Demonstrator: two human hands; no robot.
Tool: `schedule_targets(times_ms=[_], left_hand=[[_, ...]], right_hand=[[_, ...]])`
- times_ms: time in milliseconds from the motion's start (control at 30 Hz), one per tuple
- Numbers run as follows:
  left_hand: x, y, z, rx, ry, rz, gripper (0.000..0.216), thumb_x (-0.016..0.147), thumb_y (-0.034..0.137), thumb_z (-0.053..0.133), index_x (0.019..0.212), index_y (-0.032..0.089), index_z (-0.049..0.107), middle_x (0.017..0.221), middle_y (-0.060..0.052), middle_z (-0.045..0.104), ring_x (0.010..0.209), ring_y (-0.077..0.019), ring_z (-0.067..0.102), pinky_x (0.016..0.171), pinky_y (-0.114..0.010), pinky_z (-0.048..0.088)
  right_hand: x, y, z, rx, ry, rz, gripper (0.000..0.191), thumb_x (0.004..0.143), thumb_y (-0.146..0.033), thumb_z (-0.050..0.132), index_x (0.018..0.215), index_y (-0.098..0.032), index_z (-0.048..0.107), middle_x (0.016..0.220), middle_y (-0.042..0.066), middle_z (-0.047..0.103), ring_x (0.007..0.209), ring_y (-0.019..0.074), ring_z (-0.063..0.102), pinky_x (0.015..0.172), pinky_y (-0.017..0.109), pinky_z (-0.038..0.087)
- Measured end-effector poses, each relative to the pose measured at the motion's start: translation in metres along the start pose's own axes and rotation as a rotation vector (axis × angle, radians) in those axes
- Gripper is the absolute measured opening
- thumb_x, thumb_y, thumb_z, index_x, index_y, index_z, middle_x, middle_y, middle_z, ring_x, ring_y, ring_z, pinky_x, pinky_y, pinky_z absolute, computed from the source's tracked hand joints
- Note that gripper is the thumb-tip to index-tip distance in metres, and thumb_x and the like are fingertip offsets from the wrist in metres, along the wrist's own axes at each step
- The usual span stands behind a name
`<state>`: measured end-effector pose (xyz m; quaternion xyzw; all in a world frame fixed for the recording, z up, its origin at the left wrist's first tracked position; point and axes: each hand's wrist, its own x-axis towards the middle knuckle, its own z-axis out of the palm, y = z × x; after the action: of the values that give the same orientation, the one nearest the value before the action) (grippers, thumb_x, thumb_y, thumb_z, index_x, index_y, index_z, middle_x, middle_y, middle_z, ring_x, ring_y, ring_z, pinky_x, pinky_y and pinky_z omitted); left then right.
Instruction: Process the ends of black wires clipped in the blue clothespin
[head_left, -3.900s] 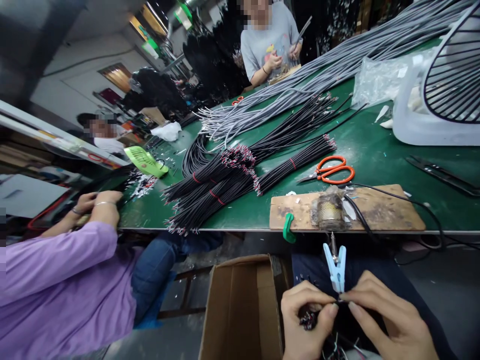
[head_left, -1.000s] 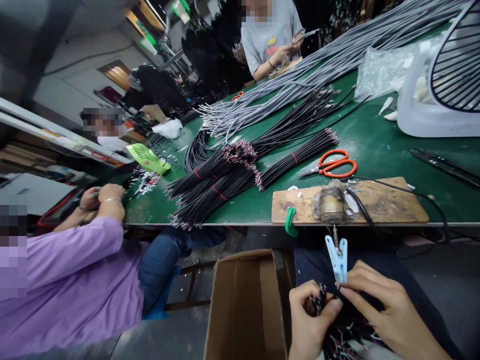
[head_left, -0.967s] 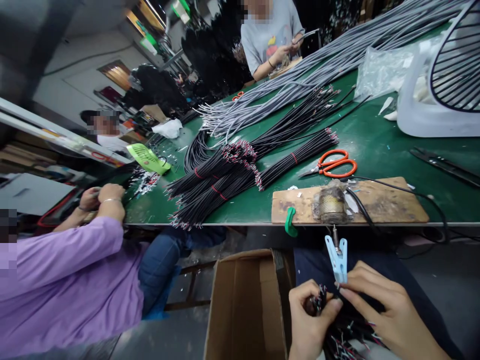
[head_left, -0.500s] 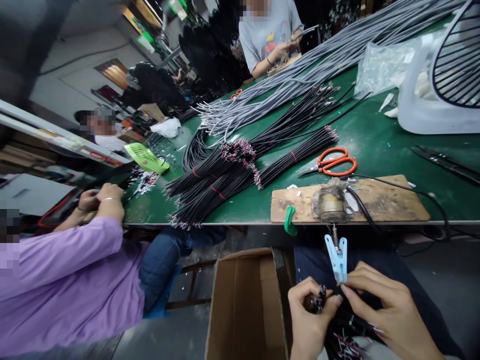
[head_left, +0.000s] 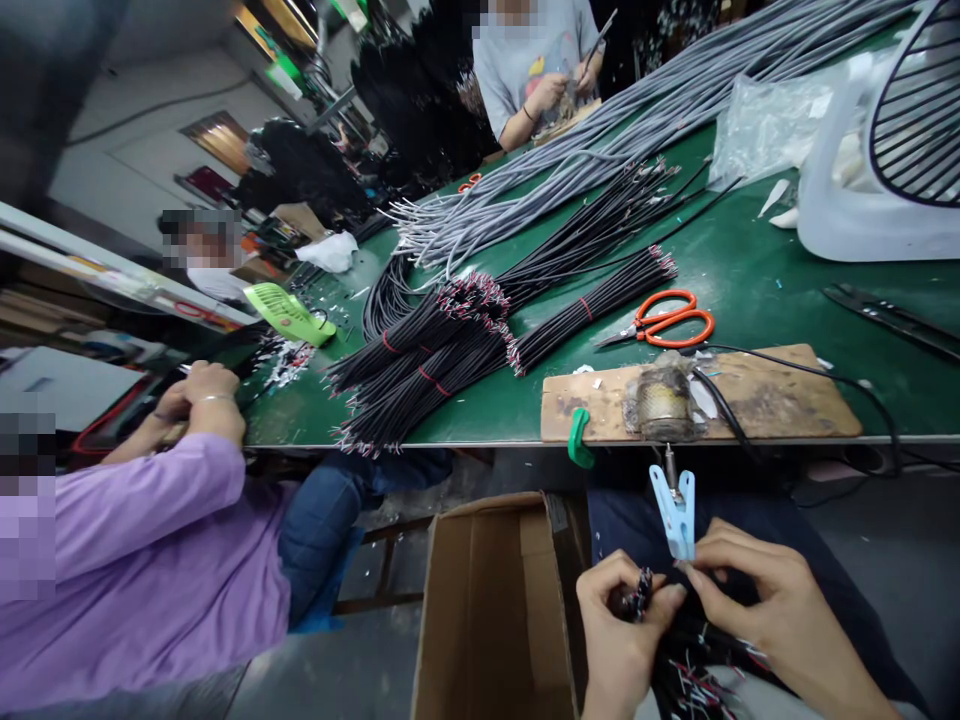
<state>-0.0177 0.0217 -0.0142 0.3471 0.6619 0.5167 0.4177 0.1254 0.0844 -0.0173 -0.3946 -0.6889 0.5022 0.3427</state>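
My left hand is closed round a bundle of thin black cables, whose red and white wire ends poke out by the thumb. Just right of it, my right hand pinches at the lower tip of a light-blue clothespin. Whatever lies in that pinch is too small to make out. The clothespin hangs from the metal shaft of a small motor, fixed on a wooden board at the table edge. More cables with stripped ends rest on my lap beneath both hands.
Orange-handled scissors, bundled black cables and long grey cables lie on the green table. A fan stands at right. Below sits a cardboard box. A co-worker in a purple sleeve works at left.
My hands and the clothespin stay almost in place, with only a slight shift of the right fingers. Across the table, a co-worker's hands have moved and the strand they hold now points up.
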Motion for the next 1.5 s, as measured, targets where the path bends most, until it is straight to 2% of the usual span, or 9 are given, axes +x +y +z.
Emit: schedule_targets(times_ms=[200,433,567,833,967,1100,1233,1367,1500], left_hand=[[0.0,0.003,0.002,-0.028,0.001,-0.019,0.041,0.067,0.022,0.078,0.05,0.018,0.04,0.057,0.005,0.04,0.055,-0.0114,0.038,0.054,-0.024,0.03],[0.0,0.001,0.002,-0.073,0.009,-0.036,0.029,0.063,0.023,0.079,0.051,0.015,0.055,0.056,0.004,0.044,0.055,-0.0112,0.038,0.054,-0.025,0.029],[0.002,0.001,0.002,-0.081,0.017,-0.038,0.032,0.063,0.027,0.081,0.049,0.015,0.054,0.055,0.004,0.043,0.054,-0.0107,0.038,0.053,-0.025,0.029],[-0.004,-0.003,-0.001,-0.263,-0.057,-0.213,0.036,0.07,0.048,0.078,0.067,0.015,0.064,0.055,-0.003,0.066,0.052,-0.014,0.057,0.057,-0.028,0.046],[-0.004,0.004,0.0,-0.315,-0.083,-0.074,0.034,0.063,0.045,0.083,0.067,0.015,0.067,0.057,-0.002,0.066,0.046,-0.012,0.055,0.049,-0.026,0.042],[0.002,0.028,-0.003,-0.252,-0.112,0.163,0.025,0.068,0.042,0.081,0.064,0.018,0.075,0.055,-0.005,0.067,0.048,-0.0136,0.056,0.049,-0.026,0.039],[0.011,0.042,-0.007,-0.281,-0.121,0.249,0.014,0.068,0.037,0.082,0.067,0.023,0.079,0.057,-0.005,0.07,0.048,-0.014,0.057,0.05,-0.026,0.04],[0.021,0.038,-0.009,-0.279,-0.157,0.287,0.008,0.068,0.032,0.082,0.07,0.024,0.08,0.061,-0.005,0.071,0.05,-0.0142,0.058,0.052,-0.026,0.043],[0.026,0.036,-0.004,-0.192,-0.123,0.282,0.014,0.065,0.036,0.083,0.067,0.022,0.079,0.059,-0.006,0.071,0.053,-0.0166,0.059,0.056,-0.027,0.045]], right_hand=[[0.002,-0.003,0.0,0.023,-0.019,0.045,0.012,0.084,-0.018,0.06,0.074,-0.019,0.068,0.07,0.003,0.065,0.064,0.0179,0.057,0.06,0.029,0.046],[0.0,0.003,0.0,0.038,-0.017,0.109,0.018,0.084,-0.019,0.058,0.067,-0.019,0.065,0.064,0.002,0.059,0.061,0.0172,0.054,0.057,0.029,0.044],[0.0,0.002,0.0,0.12,0.001,0.122,0.007,0.082,-0.025,0.066,0.082,-0.019,0.069,0.078,0.004,0.065,0.07,0.0186,0.057,0.064,0.029,0.048],[-0.001,-0.002,0.0,0.264,-0.122,0.149,0.022,0.091,-0.031,0.057,0.072,-0.019,0.057,0.074,0.002,0.056,0.071,0.0175,0.055,0.067,0.029,0.045],[0.007,0.0,-0.003,0.492,-0.141,0.25,0.023,0.092,-0.038,0.055,0.08,-0.019,0.059,0.074,0.0,0.053,0.071,0.016,0.052,0.066,0.028,0.045],[0.027,-0.008,-0.001,0.625,-0.084,0.236,0.038,0.092,-0.051,0.049,0.091,-0.018,0.068,0.08,0.006,0.062,0.079,0.0201,0.057,0.076,0.034,0.047],[0.044,-0.021,0.01,0.93,-0.133,0.249,0.049,0.087,-0.059,0.052,0.103,-0.018,0.073,0.088,0.01,0.068,0.078,0.0199,0.06,0.077,0.035,0.048],[0.048,-0.025,0.017,1.104,-0.054,0.317,0.037,0.08,-0.053,0.067,0.083,-0.017,0.076,0.079,0.006,0.067,0.072,0.016,0.059,0.069,0.028,0.048],[0.047,-0.024,0.019,1.142,-0.021,0.342,0.036,0.081,-0.05,0.067,0.073,-0.015,0.072,0.069,0.003,0.061,0.062,0.013,0.053,0.06,0.024,0.046]])
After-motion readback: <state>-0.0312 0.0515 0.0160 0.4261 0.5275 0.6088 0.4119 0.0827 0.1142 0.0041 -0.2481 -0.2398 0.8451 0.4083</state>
